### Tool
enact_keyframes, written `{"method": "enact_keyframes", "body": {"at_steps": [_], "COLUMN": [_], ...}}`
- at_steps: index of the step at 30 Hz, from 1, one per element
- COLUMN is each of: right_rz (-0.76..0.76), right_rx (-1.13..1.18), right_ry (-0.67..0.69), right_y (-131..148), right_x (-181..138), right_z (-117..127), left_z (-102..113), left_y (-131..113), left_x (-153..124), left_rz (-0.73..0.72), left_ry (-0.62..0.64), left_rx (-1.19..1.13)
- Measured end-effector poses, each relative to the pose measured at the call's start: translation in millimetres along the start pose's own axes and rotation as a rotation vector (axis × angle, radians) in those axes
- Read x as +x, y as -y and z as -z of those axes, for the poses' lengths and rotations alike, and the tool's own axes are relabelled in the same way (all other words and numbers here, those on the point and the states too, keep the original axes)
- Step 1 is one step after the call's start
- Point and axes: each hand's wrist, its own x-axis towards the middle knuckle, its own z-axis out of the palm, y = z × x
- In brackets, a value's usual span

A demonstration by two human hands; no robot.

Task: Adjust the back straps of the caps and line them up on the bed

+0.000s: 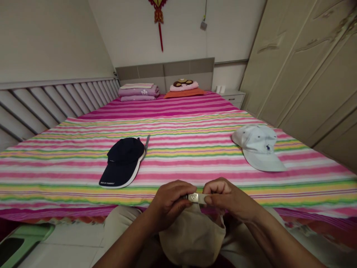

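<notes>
A beige cap (192, 234) rests over my lap with its back strap uppermost. My left hand (171, 203) pinches the metal strap buckle (193, 197) between thumb and fingers. On the other side, my right hand (225, 197) grips the light cloth strap (203, 198) with the thumb on top. The strap runs through the buckle between both hands. Ahead on the left lies a navy cap (125, 160) with a white-edged brim and a loose grey strap. A white cap (258, 145) with a small dark logo sits on the right.
A bed with a striped sheet (178, 149) stretches out before me. Folded purple bedding (139, 92) and a pink pillow (184, 86) lie by the headboard (178, 69). A slatted rail (61, 98) borders the left, a wardrobe (301, 67) the right. A green stool (28, 238) stands at lower left.
</notes>
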Motion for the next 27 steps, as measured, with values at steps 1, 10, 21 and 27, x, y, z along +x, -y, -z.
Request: {"method": "enact_keyframes", "body": {"at_steps": [1, 10, 21, 27], "right_rz": [0.004, 0.067, 0.111, 0.112], "right_rx": [0.013, 0.048, 0.041, -0.011], "right_ry": [0.010, -0.078, -0.149, -0.141], "right_y": [0, -5, -3, -3], "right_x": [0, 5, 5, 3], "right_z": [0, -9, -16, -17], "left_z": [0, -1, -1, -1], "left_y": [0, 1, -1, -2], "left_x": [0, -3, -3, -4], "left_rz": [0.004, 0.046, 0.019, 0.031], "left_ry": [0.006, -0.028, 0.013, 0.030], "left_rx": [-0.002, -0.064, 0.194, 0.245]}}
